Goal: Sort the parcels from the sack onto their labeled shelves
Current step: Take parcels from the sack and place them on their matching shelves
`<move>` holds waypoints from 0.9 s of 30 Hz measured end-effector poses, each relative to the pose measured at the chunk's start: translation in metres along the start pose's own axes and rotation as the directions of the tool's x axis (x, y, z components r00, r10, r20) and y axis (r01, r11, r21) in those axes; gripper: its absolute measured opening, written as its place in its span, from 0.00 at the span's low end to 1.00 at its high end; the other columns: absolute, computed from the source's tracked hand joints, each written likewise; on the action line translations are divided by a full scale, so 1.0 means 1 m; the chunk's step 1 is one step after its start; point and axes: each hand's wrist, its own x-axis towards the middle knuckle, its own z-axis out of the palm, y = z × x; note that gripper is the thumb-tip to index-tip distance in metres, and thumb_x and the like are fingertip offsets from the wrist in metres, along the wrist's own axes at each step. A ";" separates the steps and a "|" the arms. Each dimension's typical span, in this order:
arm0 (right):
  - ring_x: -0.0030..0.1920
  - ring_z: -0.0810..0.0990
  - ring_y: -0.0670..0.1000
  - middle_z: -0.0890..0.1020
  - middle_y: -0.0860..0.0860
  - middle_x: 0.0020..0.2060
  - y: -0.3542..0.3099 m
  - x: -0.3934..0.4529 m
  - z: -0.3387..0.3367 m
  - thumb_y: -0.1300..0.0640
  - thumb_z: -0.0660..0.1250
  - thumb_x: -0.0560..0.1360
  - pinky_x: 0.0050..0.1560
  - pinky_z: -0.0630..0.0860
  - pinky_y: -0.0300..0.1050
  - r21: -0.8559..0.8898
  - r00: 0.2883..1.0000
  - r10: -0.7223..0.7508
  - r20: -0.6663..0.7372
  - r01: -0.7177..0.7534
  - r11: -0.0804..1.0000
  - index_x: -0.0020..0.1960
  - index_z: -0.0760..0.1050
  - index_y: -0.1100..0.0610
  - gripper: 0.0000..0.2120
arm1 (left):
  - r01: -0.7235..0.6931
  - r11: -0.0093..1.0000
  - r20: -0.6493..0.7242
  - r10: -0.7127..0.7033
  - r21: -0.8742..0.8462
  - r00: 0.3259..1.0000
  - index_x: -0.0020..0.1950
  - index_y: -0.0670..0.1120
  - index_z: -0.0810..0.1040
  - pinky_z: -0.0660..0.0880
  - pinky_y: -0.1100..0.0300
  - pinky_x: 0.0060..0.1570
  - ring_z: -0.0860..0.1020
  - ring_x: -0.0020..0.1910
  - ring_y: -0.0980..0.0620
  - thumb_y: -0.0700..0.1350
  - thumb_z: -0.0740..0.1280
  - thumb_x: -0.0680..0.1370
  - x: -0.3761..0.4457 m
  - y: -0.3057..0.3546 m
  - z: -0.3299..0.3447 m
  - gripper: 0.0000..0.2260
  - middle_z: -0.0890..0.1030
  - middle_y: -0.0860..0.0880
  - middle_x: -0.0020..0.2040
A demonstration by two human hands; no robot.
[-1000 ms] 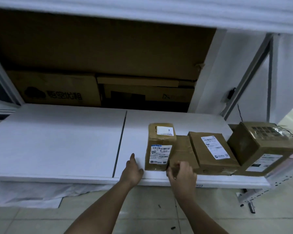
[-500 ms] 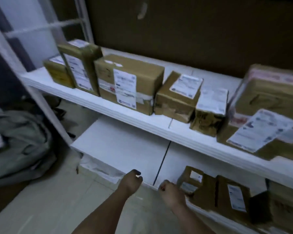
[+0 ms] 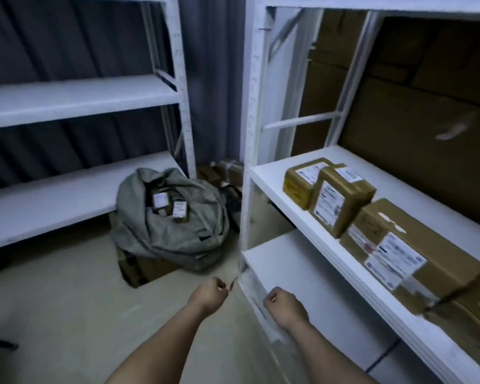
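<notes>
Hanging at lower centre, the left hand and right hand were both loosely curled into fists, holding nothing. The sack sat open at centre-left, parcels inside; more boxes lined the right shelf.

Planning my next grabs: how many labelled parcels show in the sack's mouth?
2: one parcel at the left of the sack opening, another parcel right beside it. More may lie hidden underneath.

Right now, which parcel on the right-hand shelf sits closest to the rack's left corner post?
The flat parcel with yellow tape down its side, at the row's far-left end. The taller taped parcel stands beside it, farther along.
</notes>
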 end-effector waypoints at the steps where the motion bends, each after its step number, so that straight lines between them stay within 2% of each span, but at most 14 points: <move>1: 0.52 0.78 0.52 0.80 0.48 0.53 -0.019 0.010 0.003 0.49 0.58 0.78 0.44 0.69 0.39 -0.022 1.000 -0.015 0.015 0.016 1.000 0.49 0.71 0.49 0.05 | 0.023 0.999 -0.014 -0.023 -0.028 1.000 0.63 0.45 0.75 0.74 0.56 0.53 0.79 0.55 0.43 0.49 0.61 0.79 0.007 -0.012 -0.018 0.14 0.80 0.41 0.57; 4: 0.54 0.78 0.53 0.80 0.50 0.55 -0.084 0.049 0.013 0.50 0.58 0.78 0.47 0.70 0.41 -0.062 0.998 -0.049 0.048 0.052 0.997 0.45 0.70 0.49 0.05 | 0.045 0.996 -0.056 -0.050 -0.081 0.997 0.56 0.46 0.74 0.74 0.56 0.52 0.78 0.55 0.42 0.48 0.61 0.79 0.039 -0.043 -0.077 0.10 0.80 0.41 0.55; 8: 0.57 0.78 0.55 0.81 0.52 0.55 -0.176 0.108 0.036 0.50 0.59 0.78 0.53 0.73 0.43 -0.088 0.994 -0.060 0.086 0.068 0.994 0.50 0.74 0.53 0.08 | 0.076 0.987 -0.078 -0.088 -0.142 0.993 0.60 0.41 0.75 0.75 0.54 0.52 0.78 0.57 0.39 0.46 0.61 0.78 0.089 -0.087 -0.158 0.13 0.79 0.39 0.58; 10: 0.55 0.78 0.56 0.81 0.53 0.52 -0.218 0.129 0.046 0.50 0.60 0.77 0.52 0.73 0.44 -0.062 0.991 -0.056 0.118 0.064 0.996 0.46 0.72 0.52 0.06 | 0.082 0.983 -0.072 -0.095 -0.164 0.993 0.60 0.41 0.75 0.76 0.53 0.51 0.77 0.57 0.38 0.46 0.61 0.78 0.108 -0.104 -0.193 0.14 0.79 0.38 0.58; 13: 0.45 0.75 0.53 0.77 0.52 0.44 -0.273 0.162 0.057 0.50 0.60 0.77 0.46 0.70 0.44 0.000 0.986 -0.071 0.154 0.072 0.997 0.40 0.67 0.49 0.08 | 0.049 0.980 -0.052 -0.060 -0.193 0.997 0.56 0.43 0.77 0.71 0.59 0.44 0.77 0.46 0.45 0.46 0.61 0.79 0.139 -0.120 -0.242 0.10 0.79 0.44 0.47; 15: 0.43 0.72 0.52 0.74 0.51 0.40 -0.301 0.184 0.059 0.50 0.60 0.78 0.43 0.67 0.43 0.019 0.982 -0.076 0.175 0.074 0.997 0.39 0.65 0.48 0.10 | 0.043 0.969 -0.053 -0.058 -0.243 0.997 0.49 0.44 0.76 0.70 0.63 0.39 0.74 0.40 0.50 0.44 0.62 0.79 0.159 -0.123 -0.268 0.05 0.77 0.48 0.40; 17: 0.42 0.71 0.52 0.71 0.51 0.37 -0.322 0.209 0.062 0.51 0.61 0.78 0.43 0.66 0.43 0.029 0.978 -0.079 0.195 0.075 0.997 0.37 0.63 0.49 0.12 | 0.042 0.966 -0.040 -0.054 -0.255 0.998 0.45 0.46 0.74 0.71 0.66 0.35 0.75 0.37 0.53 0.44 0.62 0.80 0.178 -0.124 -0.292 0.04 0.77 0.49 0.40; 19: 0.41 0.71 0.53 0.71 0.52 0.36 -0.336 0.236 0.065 0.52 0.61 0.78 0.43 0.65 0.44 0.024 0.977 -0.074 0.200 0.071 0.997 0.36 0.64 0.51 0.13 | 0.049 0.968 -0.018 -0.055 -0.245 0.998 0.43 0.46 0.75 0.74 0.64 0.38 0.79 0.42 0.49 0.42 0.61 0.80 0.203 -0.125 -0.310 0.06 0.79 0.44 0.45; 21: 0.42 0.73 0.53 0.74 0.53 0.40 -0.346 0.263 0.067 0.52 0.60 0.79 0.44 0.68 0.45 0.005 0.975 -0.063 0.215 0.064 0.998 0.40 0.68 0.53 0.10 | 0.084 0.974 -0.013 -0.088 -0.209 0.996 0.45 0.45 0.76 0.75 0.56 0.47 0.79 0.51 0.41 0.41 0.61 0.79 0.228 -0.125 -0.326 0.06 0.80 0.39 0.51; 23: 0.47 0.76 0.54 0.76 0.54 0.44 -0.358 0.298 0.068 0.52 0.60 0.79 0.50 0.73 0.46 -0.001 0.971 -0.046 0.234 0.047 0.999 0.43 0.69 0.54 0.08 | 0.100 0.982 0.012 -0.099 -0.160 0.995 0.47 0.45 0.75 0.74 0.54 0.51 0.78 0.53 0.41 0.43 0.61 0.80 0.262 -0.126 -0.341 0.05 0.80 0.38 0.53; 25: 0.52 0.78 0.56 0.77 0.54 0.46 -0.372 0.338 0.070 0.51 0.60 0.79 0.55 0.73 0.47 0.008 0.966 -0.045 0.255 0.044 0.999 0.43 0.72 0.54 0.09 | 0.105 0.982 0.020 -0.103 -0.154 0.994 0.52 0.44 0.75 0.75 0.54 0.55 0.78 0.55 0.41 0.45 0.61 0.80 0.301 -0.126 -0.356 0.06 0.79 0.40 0.54; 27: 0.54 0.78 0.55 0.79 0.54 0.52 -0.386 0.378 0.071 0.47 0.60 0.79 0.57 0.73 0.46 -0.008 0.957 -0.045 0.285 0.049 0.999 0.50 0.78 0.54 0.13 | 0.113 0.984 -0.003 -0.114 -0.136 0.993 0.60 0.42 0.73 0.74 0.55 0.56 0.78 0.56 0.44 0.47 0.61 0.80 0.341 -0.125 -0.367 0.12 0.79 0.42 0.56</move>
